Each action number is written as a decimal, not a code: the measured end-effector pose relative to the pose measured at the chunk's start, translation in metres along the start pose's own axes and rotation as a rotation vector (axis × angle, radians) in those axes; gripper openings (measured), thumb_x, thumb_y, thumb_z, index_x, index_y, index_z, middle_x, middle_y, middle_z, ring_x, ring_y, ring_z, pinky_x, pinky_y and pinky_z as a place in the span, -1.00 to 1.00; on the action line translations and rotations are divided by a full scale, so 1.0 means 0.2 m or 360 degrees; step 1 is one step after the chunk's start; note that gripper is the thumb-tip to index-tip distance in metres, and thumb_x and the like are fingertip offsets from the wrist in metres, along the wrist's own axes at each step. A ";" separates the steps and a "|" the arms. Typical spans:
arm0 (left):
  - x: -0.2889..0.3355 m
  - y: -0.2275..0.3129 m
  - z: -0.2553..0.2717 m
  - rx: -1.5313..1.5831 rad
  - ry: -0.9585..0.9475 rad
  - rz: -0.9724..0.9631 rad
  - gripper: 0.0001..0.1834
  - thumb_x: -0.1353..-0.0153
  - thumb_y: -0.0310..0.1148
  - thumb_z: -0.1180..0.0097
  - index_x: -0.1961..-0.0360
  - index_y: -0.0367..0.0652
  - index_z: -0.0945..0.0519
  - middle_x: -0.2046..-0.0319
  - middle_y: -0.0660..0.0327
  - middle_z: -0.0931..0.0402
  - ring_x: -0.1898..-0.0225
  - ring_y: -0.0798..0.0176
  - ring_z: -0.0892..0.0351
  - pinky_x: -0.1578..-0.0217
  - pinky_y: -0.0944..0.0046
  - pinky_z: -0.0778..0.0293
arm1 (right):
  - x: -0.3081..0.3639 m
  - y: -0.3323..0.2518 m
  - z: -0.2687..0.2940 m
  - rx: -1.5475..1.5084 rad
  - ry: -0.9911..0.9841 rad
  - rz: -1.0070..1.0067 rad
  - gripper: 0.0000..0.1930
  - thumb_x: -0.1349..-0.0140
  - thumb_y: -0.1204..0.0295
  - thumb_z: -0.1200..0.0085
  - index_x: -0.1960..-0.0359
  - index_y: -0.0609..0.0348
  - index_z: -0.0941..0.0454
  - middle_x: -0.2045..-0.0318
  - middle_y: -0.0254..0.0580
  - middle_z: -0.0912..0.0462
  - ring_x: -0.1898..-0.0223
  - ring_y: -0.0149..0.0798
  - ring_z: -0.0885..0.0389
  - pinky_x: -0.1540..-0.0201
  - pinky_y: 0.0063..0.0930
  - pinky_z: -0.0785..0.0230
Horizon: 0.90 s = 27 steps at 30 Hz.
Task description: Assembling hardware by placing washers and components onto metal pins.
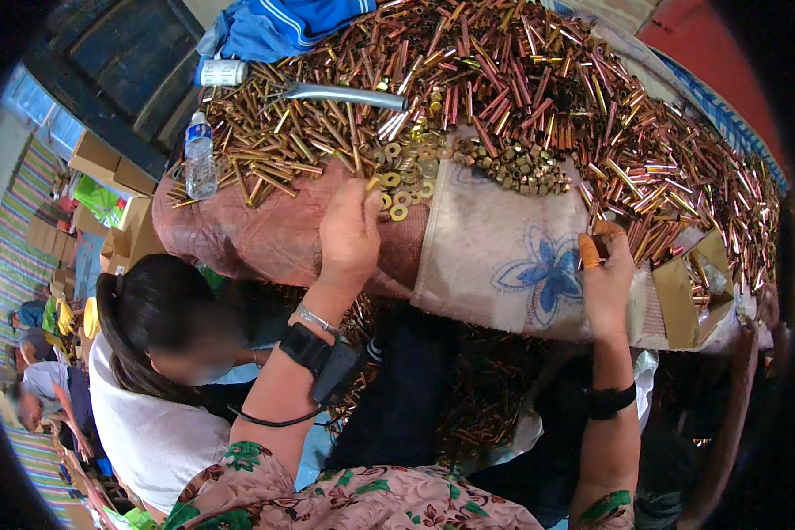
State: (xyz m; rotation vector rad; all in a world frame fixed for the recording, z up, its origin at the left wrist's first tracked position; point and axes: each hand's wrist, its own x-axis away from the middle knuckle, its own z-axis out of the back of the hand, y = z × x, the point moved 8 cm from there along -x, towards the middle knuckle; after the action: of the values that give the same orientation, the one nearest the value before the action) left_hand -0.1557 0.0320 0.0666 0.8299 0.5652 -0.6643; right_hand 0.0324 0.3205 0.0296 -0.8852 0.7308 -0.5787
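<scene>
My left hand (pixel 350 234) is closed in a pinch at the near edge of the table, with a small yellowish piece showing at its fingertips; what it is I cannot make out. Beside it lie flat gold-coloured washers (pixel 399 196). My right hand (pixel 608 269), orange coverings on its fingers, has them curled at the edge of a heap of copper-coloured metal tubes (pixel 548 88); anything in its grip is hidden. Between the hands, hex nuts (pixel 526 168) sit in a small pile at the far side of a white woven cloth (pixel 477 252) with a blue flower.
A grey metal tube (pixel 344 94) lies on gold-coloured rods (pixel 274 146). At left are a plastic bottle (pixel 200 159), a white roll-shaped container (pixel 223 72) and blue cloth (pixel 274 28). An opened cardboard box (pixel 677 300) stands right. Another person (pixel 155 397) sits close at left.
</scene>
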 end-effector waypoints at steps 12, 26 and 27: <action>0.02 0.05 -0.16 -0.0365 -0.0628 0.0212 -0.74 -0.01 -0.34 -0.16 0.25 -0.18 -0.50 0.24 0.04 -0.40 0.22 -0.09 -0.45 0.26 0.04 -0.41 | -0.01 -0.10 0.01 0.0605 0.0209 0.0320 -0.69 -0.10 0.48 -0.08 0.10 0.25 -0.41 0.27 0.03 -0.49 0.21 0.06 -0.47 0.16 -0.25 -0.31; 0.08 0.19 -0.23 0.0549 -0.0425 0.0581 -0.90 -0.03 -0.48 -0.12 0.41 -0.24 -0.48 0.47 0.21 -0.43 0.45 0.30 -0.43 0.43 0.31 -0.36 | 0.13 -0.30 -0.08 0.0138 -0.0058 0.0379 -0.79 -0.18 0.47 -0.02 0.16 0.27 -0.45 0.35 -0.11 -0.57 0.39 -0.23 -0.54 0.29 -0.48 -0.38; 0.13 0.19 -0.27 0.0746 -0.0538 0.0837 -0.89 -0.05 -0.45 -0.12 0.40 -0.23 -0.49 0.49 0.22 -0.45 0.47 0.36 -0.43 0.46 0.32 -0.36 | 0.13 -0.30 -0.14 -0.0106 -0.0218 0.0201 -0.79 -0.18 0.48 -0.02 0.15 0.26 -0.45 0.36 -0.15 -0.57 0.39 -0.28 -0.53 0.28 -0.50 -0.37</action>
State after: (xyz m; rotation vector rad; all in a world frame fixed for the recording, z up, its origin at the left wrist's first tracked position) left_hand -0.1215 0.0864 0.0374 1.2150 -0.1317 -0.4353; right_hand 0.0192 0.2578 0.0593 -0.9237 0.6795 -0.3798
